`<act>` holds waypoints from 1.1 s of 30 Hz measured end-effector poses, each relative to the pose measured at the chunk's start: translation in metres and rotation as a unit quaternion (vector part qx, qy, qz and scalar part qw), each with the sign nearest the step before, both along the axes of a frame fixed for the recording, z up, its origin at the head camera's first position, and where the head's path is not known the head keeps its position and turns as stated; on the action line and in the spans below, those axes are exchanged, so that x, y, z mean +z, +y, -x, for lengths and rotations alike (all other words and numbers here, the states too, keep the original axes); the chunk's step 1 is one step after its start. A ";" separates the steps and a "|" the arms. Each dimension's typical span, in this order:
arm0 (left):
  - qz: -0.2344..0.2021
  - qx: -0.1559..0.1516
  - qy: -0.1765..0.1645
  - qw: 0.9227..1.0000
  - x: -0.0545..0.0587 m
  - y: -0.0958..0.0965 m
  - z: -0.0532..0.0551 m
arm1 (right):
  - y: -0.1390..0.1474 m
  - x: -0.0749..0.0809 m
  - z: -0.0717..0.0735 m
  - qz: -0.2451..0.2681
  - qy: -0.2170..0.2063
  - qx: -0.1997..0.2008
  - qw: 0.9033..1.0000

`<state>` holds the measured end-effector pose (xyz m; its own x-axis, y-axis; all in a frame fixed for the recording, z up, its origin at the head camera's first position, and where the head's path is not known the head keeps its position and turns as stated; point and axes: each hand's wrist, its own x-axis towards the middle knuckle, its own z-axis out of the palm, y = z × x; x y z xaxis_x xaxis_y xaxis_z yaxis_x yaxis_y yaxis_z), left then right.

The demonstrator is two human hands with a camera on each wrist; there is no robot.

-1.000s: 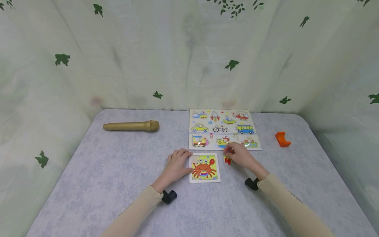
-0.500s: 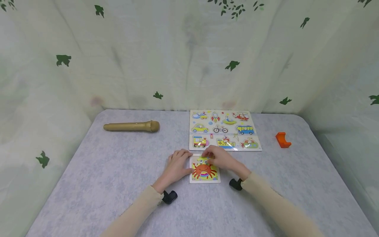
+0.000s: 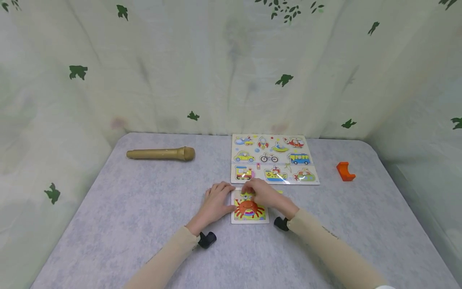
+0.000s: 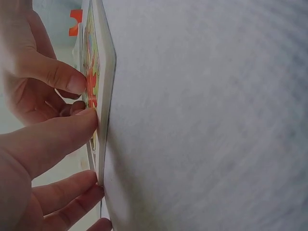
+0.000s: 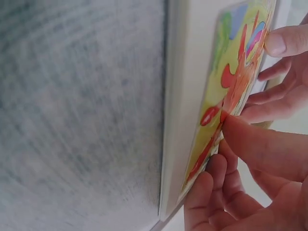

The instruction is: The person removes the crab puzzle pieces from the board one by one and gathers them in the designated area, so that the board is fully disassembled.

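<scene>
A square crab jigsaw puzzle [image 3: 249, 220] in a white frame lies on the table. My left hand [image 3: 215, 202] rests along its left side, fingertips by the far corner and thumb on the near part of the frame. My right hand [image 3: 265, 194] reaches over the puzzle's upper right part; its curled fingers and thumb [image 5: 250, 139] pinch at a puzzle piece near the crab's eyes. The fingers mostly hide that piece, so how far it is raised cannot be told. A small yellow patch [image 3: 280, 192], possibly a loose piece, shows on the table behind the right hand.
Beyond the crab puzzle lies a larger vehicle puzzle board [image 3: 276, 158], close to its far edge. A gold toy microphone [image 3: 160, 153] lies at the back left. An orange curved block [image 3: 345, 171] stands on the right. A leaf-patterned curtain [image 3: 216, 72] surrounds the table.
My right hand has moved left from the table beside the crab puzzle, where it was at a small red-and-yellow piece, onto the puzzle's upper part. The left hand has stayed in place.
</scene>
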<state>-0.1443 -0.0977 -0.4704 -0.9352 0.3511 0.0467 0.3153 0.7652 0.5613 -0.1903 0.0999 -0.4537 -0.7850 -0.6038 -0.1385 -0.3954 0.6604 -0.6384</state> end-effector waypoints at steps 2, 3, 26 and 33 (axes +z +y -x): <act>0.001 0.000 0.000 1.000 0.000 0.000 0.000 | 0.000 0.001 0.000 -0.004 0.007 0.006 1.000; 0.001 0.000 -0.001 1.000 0.000 0.000 0.000 | 0.001 0.001 0.000 -0.007 0.009 0.008 1.000; 0.011 0.001 -0.004 1.000 0.001 0.000 0.000 | -0.004 0.004 0.010 -0.002 -0.036 0.017 0.999; 0.015 0.002 -0.004 1.000 0.001 0.001 0.000 | -0.001 0.001 0.010 0.037 -0.051 -0.003 0.998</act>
<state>-0.1445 -0.0968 -0.4695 -0.9366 0.3493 0.0287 0.3085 0.7829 0.5403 -0.2005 0.0988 -0.4524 -0.7731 -0.6100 -0.1740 -0.3208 0.6126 -0.7224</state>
